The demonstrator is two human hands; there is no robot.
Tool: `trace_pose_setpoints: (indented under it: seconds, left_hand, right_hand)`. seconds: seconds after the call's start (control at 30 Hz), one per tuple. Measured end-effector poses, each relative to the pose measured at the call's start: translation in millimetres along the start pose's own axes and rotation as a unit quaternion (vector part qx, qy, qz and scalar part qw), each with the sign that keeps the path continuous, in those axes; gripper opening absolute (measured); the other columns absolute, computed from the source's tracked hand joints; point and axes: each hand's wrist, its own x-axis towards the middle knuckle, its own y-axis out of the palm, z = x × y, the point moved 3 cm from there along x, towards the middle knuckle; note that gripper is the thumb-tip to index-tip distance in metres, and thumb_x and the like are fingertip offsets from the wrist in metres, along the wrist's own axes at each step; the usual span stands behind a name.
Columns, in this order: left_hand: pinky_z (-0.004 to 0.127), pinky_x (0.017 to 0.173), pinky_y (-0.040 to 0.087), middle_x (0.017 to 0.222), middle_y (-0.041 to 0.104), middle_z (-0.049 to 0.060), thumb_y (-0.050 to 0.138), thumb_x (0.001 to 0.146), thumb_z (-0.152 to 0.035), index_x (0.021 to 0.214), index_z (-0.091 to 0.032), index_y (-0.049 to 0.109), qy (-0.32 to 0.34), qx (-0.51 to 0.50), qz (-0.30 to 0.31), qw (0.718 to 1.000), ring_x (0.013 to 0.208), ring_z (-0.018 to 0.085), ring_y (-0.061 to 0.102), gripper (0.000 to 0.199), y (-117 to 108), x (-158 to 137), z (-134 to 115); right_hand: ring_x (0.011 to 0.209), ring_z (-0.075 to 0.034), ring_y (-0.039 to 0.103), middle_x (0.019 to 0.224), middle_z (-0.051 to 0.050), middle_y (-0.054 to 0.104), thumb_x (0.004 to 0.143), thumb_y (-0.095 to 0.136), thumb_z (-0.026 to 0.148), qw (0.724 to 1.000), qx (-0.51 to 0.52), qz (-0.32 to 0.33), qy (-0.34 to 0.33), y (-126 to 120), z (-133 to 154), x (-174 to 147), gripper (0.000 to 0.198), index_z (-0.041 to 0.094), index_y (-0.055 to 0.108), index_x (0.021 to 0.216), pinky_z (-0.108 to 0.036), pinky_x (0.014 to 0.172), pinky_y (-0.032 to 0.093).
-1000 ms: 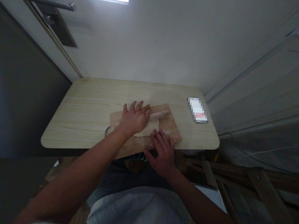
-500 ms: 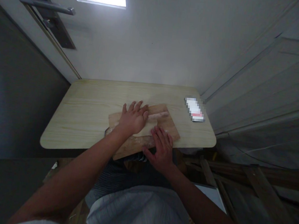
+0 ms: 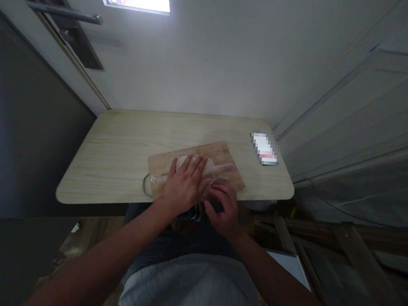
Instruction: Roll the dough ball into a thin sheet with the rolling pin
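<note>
A thin sheet of dough [image 3: 206, 162] lies on a wooden cutting board [image 3: 211, 149] with a metal handle at its left end. Across the dough runs a slim rolling pin [image 3: 223, 169], its middle covered by my left hand [image 3: 184, 182]. That hand is flat, fingers stretched forward over the pin, palm pressing down. My right hand [image 3: 224, 206] is at the board's near edge, right of the left one. Its fingers are curled with thumb and fingertips at the near edge of the dough. The exact grip there is partly hidden.
The board rests on a pale wooden table [image 3: 119, 151] with rounded corners. A phone [image 3: 264, 149], blurred out, lies on the right. Behind stands a white door with a metal handle [image 3: 65, 12]. Wooden bars [image 3: 286, 232] and a cable are at the lower right.
My left hand and the rolling pin have come back toward me across the dough. My right hand's fingers, laid flat on the dough before, have curled at its near edge.
</note>
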Motion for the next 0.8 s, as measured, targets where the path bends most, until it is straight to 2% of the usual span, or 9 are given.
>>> trace_pose_setpoints:
  seconds: [0.17,0.4,0.63,0.8]
  left_hand:
    - [0.058,0.124,0.011,0.165,0.032,0.004,0.023,0.103,-0.053,0.159,-0.026,0.028,-0.006,-0.003,0.006,1.000,0.154,0.028,0.020,0.062,1.6,3.6,0.9]
    - [0.062,0.121,0.017,0.165,0.033,0.005,0.013,0.103,-0.056,0.150,-0.029,0.045,-0.022,0.002,0.023,0.999,0.152,0.032,0.025,0.063,4.5,46.5,30.2]
    - [0.068,0.118,0.015,0.165,0.030,0.005,0.008,0.101,-0.061,0.154,-0.037,0.038,-0.041,0.000,0.057,0.998,0.152,0.035,0.024,0.065,14.3,93.2,60.3]
    - [0.068,0.118,0.017,0.166,0.029,0.005,0.007,0.101,-0.061,0.156,-0.035,0.034,-0.043,-0.007,0.056,0.998,0.152,0.036,0.024,0.067,16.4,93.2,60.6]
  right_hand:
    - [0.116,-0.026,0.062,0.113,-0.008,0.068,0.086,0.063,0.032,1.000,-0.003,0.011,-0.006,1.1,-0.9,-1.2,0.023,0.024,0.065,0.108,-0.050,0.103,0.051]
    - [0.124,-0.027,0.059,0.126,-0.011,0.065,0.087,0.063,0.027,0.999,-0.027,0.019,-0.025,0.4,3.0,0.2,0.036,0.023,0.062,0.123,-0.052,0.108,0.047]
    - [0.122,-0.029,0.060,0.126,-0.012,0.065,0.085,0.067,0.027,0.999,-0.016,0.010,-0.045,0.9,1.2,0.3,0.042,0.023,0.060,0.126,-0.054,0.105,0.049]
    - [0.124,-0.030,0.060,0.128,-0.012,0.065,0.085,0.067,0.027,0.999,-0.018,0.016,-0.044,2.2,-0.3,-2.0,0.045,0.024,0.058,0.129,-0.055,0.106,0.048]
